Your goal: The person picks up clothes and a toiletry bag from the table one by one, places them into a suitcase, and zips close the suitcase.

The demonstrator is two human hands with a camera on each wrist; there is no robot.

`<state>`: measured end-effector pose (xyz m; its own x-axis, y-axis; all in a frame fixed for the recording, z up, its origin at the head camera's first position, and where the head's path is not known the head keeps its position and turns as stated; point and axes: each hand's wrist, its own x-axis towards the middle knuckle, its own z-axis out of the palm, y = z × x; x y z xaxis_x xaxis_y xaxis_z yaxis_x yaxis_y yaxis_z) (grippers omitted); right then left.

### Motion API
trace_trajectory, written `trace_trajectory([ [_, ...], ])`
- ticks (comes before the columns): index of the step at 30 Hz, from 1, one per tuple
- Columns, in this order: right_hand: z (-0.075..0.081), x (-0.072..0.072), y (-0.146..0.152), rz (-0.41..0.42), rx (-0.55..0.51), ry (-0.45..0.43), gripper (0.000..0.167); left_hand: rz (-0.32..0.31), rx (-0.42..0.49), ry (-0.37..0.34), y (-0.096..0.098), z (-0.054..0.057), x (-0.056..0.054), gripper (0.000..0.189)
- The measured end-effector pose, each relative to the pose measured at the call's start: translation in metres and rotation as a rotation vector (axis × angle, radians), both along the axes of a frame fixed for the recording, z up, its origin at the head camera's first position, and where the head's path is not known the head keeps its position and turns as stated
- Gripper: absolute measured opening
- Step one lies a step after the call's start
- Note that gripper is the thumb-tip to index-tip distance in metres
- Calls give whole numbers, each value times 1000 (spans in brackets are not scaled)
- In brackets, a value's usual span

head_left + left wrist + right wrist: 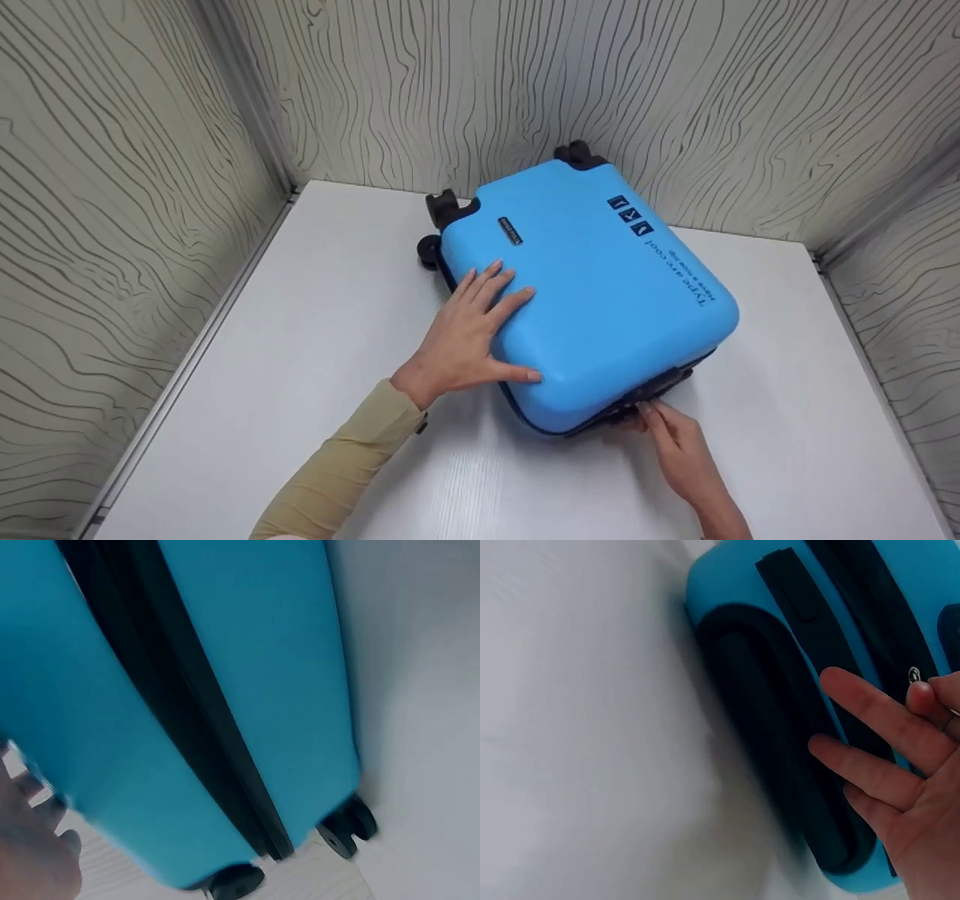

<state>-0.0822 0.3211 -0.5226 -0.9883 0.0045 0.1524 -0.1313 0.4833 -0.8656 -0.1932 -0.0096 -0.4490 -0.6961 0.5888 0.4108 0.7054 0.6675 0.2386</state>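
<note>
suitcase (592, 285): 1 | wheels (442, 206): 3 visible | left hand (469, 330) flat on shell | right hand (675, 442) at zipper

We get a head cam looking down from above at the whole desk (300, 360), while both wrist cams sit super close, each sharing the blue suitcase (592, 292) with it from opposite ends.

A white surface (315, 360) with a smooth, faintly glossy top fills the lower part of the head view. Walls (465, 82) close it in on three sides, covered in pale beige paper with dark wavy wood-grain lines. Pale metal strips (259, 127) run down the two far corners. The light is soft and even, with faint shadows.
</note>
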Motion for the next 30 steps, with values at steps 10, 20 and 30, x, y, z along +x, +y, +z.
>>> trace_trajectory([
  [10, 1, -51, 47, -61, 82, 34, 37, 16, -113, 119, 24, -2, 20, 114],
  [20, 14, -113, 70, -52, 147, -89, 48, 43, -180, 179, 43, 2, 7, 102],
  [30, 15, -157, 72, -66, 156, -169, 54, 77, -270, 173, 66, 15, -27, 85],
])
